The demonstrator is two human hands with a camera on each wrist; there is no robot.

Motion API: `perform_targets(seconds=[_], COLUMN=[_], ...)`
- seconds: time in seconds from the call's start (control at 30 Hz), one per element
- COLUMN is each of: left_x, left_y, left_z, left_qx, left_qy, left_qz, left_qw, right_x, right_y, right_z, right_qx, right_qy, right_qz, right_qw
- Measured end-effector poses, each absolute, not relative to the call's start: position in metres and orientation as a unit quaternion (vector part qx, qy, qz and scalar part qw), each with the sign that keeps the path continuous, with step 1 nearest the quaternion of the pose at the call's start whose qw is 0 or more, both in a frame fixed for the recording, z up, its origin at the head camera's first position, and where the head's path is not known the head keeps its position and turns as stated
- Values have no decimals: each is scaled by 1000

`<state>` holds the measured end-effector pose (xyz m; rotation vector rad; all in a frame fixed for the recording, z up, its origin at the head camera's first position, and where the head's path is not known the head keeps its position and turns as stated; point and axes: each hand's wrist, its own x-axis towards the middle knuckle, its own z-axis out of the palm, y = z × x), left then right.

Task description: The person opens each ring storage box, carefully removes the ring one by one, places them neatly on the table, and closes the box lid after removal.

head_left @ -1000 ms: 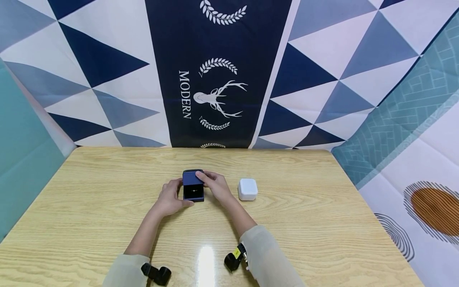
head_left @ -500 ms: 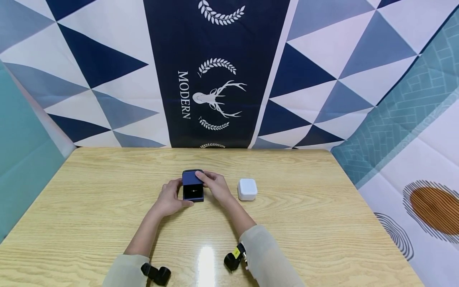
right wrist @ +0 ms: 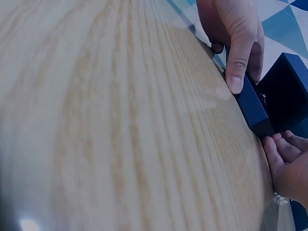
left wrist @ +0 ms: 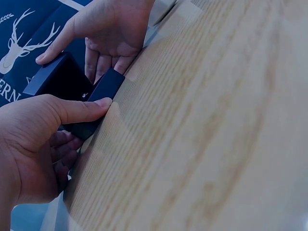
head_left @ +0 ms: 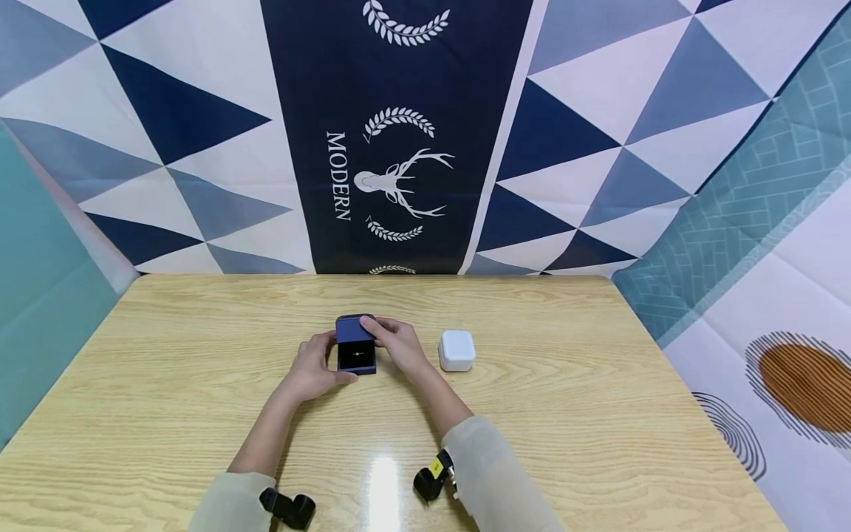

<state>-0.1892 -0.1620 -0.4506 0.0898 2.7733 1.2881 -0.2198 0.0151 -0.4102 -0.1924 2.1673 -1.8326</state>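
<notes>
A dark blue ring box [head_left: 355, 329] stands on the table with its lid raised. On the black lining inside sits a ring [head_left: 357, 354] with a small bright stone. My left hand [head_left: 314, 369] grips the base from the left, its thumb along the front wall, as the left wrist view shows at the box base [left wrist: 109, 84]. My right hand [head_left: 402, 349] holds the box from the right, thumb on the lid. In the right wrist view, its fingers [right wrist: 287, 150] touch the base's side. The back of the box is hidden from all views.
A white rounded cube-shaped case [head_left: 457, 350] stands on the wooden table [head_left: 545, 414], right of the right hand. Behind the table's far edge hangs a patterned cloth [head_left: 392, 89]. Each sleeve carries a small black camera [head_left: 289, 508] at the wrist.
</notes>
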Motion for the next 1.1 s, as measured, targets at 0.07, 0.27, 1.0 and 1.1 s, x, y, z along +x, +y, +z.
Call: perform_targets(seconds=[0.07, 0.27, 1.0, 1.1], left_x=[-189, -189, -187, -187], left_y=[-162, -162, -161, -161], left_z=[-450, -450, -447, -447], left_qx=[28, 28, 25, 26], left_qy=[906, 907, 908, 908], left_qz=[421, 417, 415, 415], left_qw=[43, 44, 46, 45], right_x=[-220, -220, -242, -242], right_y=[15, 15, 12, 12], right_z=[-410, -411, -444, -445], right_qx=[-67, -67, -56, -57], right_qy=[753, 752, 741, 744], right_qz=[-637, -639, -653, -653], right_qw=[149, 145, 142, 134])
